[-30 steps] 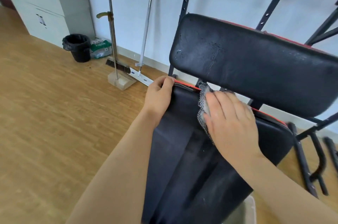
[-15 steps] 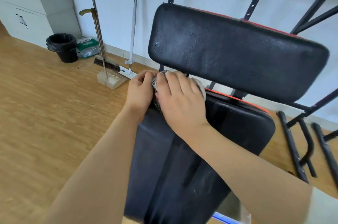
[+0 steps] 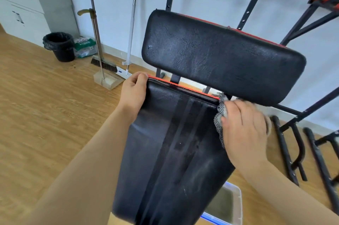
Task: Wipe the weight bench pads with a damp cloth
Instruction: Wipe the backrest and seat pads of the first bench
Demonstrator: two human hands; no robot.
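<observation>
The left hand (image 3: 134, 92) grips the far left corner of the lower black vinyl bench pad (image 3: 174, 151). The right hand (image 3: 244, 129), fingers fairly straight, presses the grey mesh cloth (image 3: 219, 123) onto its far right corner, under the upper black padded backrest (image 3: 220, 56).

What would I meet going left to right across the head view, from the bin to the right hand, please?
From the left: bin → bag → broom → left hand → seat pad → cloth → right hand.
</observation>
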